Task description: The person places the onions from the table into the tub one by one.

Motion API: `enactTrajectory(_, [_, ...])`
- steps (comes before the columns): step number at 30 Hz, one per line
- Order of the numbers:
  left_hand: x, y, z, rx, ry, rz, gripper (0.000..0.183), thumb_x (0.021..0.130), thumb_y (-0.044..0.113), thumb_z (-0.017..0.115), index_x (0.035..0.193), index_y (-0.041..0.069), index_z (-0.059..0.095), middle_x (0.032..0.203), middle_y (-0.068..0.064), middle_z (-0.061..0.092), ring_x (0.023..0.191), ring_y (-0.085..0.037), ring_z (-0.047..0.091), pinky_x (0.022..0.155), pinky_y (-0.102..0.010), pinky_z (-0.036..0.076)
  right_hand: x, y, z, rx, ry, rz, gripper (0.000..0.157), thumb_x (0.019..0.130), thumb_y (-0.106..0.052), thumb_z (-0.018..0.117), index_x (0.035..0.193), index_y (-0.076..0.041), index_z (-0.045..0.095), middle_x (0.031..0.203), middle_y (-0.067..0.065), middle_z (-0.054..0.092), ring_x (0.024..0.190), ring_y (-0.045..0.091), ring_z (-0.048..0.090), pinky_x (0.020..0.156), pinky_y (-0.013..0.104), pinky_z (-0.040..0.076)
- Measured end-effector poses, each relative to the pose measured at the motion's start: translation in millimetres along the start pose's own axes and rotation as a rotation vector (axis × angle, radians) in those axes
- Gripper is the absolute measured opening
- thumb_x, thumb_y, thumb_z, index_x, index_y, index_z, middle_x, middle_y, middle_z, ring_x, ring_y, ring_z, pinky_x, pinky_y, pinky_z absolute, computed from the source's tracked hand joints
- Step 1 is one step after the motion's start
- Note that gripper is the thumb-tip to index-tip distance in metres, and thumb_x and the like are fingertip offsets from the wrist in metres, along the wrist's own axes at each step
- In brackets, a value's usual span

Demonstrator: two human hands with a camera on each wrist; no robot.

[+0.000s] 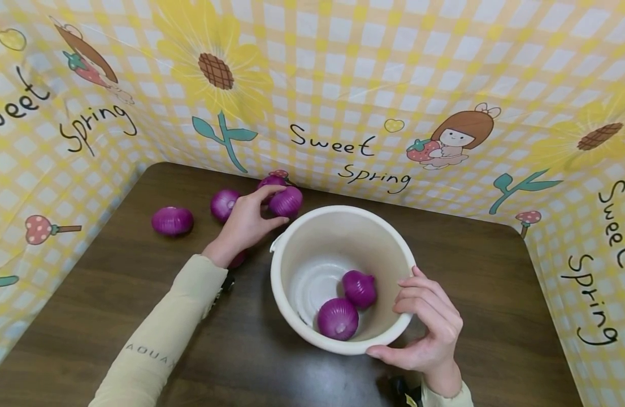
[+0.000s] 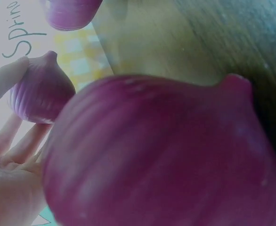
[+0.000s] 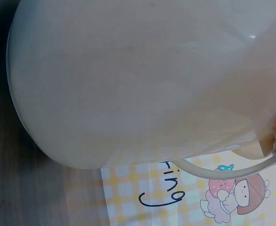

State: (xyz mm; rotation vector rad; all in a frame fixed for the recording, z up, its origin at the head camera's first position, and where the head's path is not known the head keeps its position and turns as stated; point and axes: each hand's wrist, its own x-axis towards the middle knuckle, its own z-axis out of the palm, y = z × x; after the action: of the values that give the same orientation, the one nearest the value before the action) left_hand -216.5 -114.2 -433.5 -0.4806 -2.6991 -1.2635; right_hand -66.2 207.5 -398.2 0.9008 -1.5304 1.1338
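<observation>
My left hand (image 1: 246, 217) pinches a purple onion (image 1: 286, 202) between thumb and fingers, just left of the bucket's far rim. In the left wrist view the same onion (image 2: 43, 89) shows its pointed top, and another onion (image 2: 166, 155) fills the foreground. My right hand (image 1: 429, 319) grips the right side of a cream bucket (image 1: 279, 277), fingers over the rim and thumb along the near edge. Inside the bucket lie two onions, one onion (image 1: 360, 289) behind the other onion (image 1: 338, 319). The bucket's outer wall (image 3: 128, 84) fills most of the right wrist view.
Left on the brown table (image 1: 89, 316) sit an onion (image 1: 172, 221) and a second onion (image 1: 225, 204). Another onion (image 1: 272, 181) is behind the held one; one more (image 1: 237, 260) is mostly hidden by my left wrist. A yellow checked cloth (image 1: 333, 85) walls the table's back and sides.
</observation>
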Motion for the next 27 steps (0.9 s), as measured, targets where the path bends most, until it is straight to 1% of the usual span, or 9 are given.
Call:
enactTrajectory(6, [-2.8,3.5,-2.3,0.008,0.015,-0.001,0.065,0.082,0.020,0.088,0.141,0.014,0.060,0.139,-0.008,0.061,0.118,-0.029,0.063,0.100,-0.049,0.051,0.5,0.0,1.6,0.005,0.005,-0.014,0.066,0.068,-0.055,0.091,0.059,0.001,0.057,0.063,0.014,0.060,0.071,0.035,0.060,0.099,0.045,0.052])
enactTrajectory(12, [-5.4,6.6,-4.9,-0.010,0.019,0.002,0.066,0.083,0.019,0.088,0.142,0.015,0.060,0.140,-0.009,0.061,0.117,-0.030,0.064,0.099,-0.049,0.051,0.7,-0.3,1.6,0.004,0.004,-0.013,0.066,0.068,-0.055,0.091,0.059,0.001,0.057,0.063,0.014,0.060,0.071,0.035,0.060,0.100,0.045,0.051])
enactTrajectory(21, [-9.9,12.8,-10.9,-0.056,0.061,0.047,0.065,0.081,0.012,0.089,0.140,0.011,0.061,0.139,-0.012,0.061,0.110,-0.033,0.068,0.095,-0.048,0.054,-1.0,0.5,0.5,0.010,0.005,-0.016,0.065,0.067,-0.054,0.092,0.060,0.001,0.058,0.064,0.014,0.061,0.071,0.035,0.060,0.099,0.045,0.052])
enactTrajectory(27, [-12.1,18.8,-14.5,-0.065,0.073,0.078,0.066,0.081,0.011,0.089,0.140,0.011,0.061,0.139,-0.011,0.061,0.110,-0.032,0.068,0.094,-0.046,0.055,-2.7,1.9,-0.8,0.013,0.003,-0.018,0.064,0.066,-0.053,0.092,0.060,0.001,0.059,0.064,0.014,0.061,0.071,0.036,0.060,0.099,0.047,0.052])
